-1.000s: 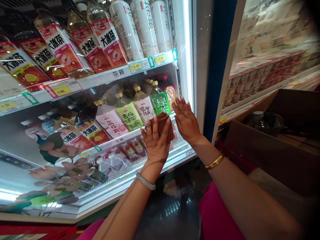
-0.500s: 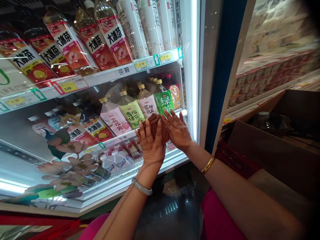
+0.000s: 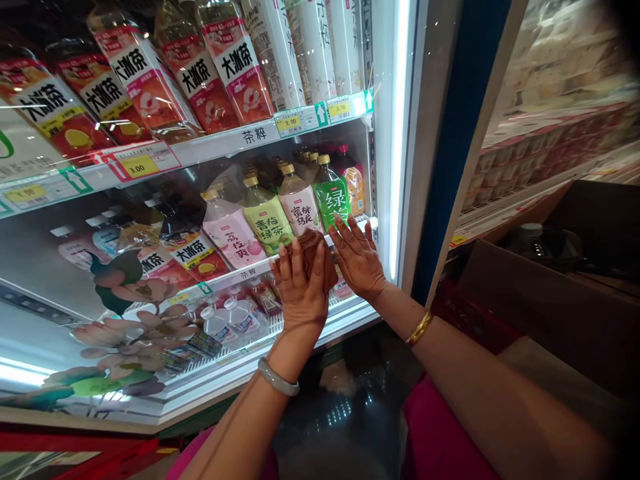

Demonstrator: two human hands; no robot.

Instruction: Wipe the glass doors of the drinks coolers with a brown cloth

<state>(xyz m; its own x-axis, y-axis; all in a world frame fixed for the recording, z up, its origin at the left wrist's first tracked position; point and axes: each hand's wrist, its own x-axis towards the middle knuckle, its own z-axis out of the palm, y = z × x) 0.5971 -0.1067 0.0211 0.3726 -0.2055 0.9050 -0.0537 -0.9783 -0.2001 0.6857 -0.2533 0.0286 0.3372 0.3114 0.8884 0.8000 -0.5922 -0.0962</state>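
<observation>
In the head view, a crumpled brown cloth [image 3: 320, 257] is pressed against the glass front of a lit drinks cooler. My left hand [image 3: 303, 287] holds the cloth there, its fingers stretched upward and its thumb lying over the cloth. Close beside it, my right hand [image 3: 361, 260] rests flat with fingers extended, near the cloth's right edge. I cannot tell whether any cloth lies under the right palm. Behind the glass, near my fingertips, stand a green tea bottle [image 3: 333, 193] and a pale pink bottle [image 3: 300, 203].
Large iced tea bottles [image 3: 237, 73] fill the upper shelf above a price-tag rail [image 3: 200, 143]. Flower decals [image 3: 145, 333] cover the lower left glass. A blue post [image 3: 463, 127] edges the cooler. At right stands an open cardboard box [image 3: 520, 287] with a bottle inside.
My right hand has shifted slightly right, widening the gap to my left hand a little. The left hand and cloth stay nearly in place, while the view has moved slightly.
</observation>
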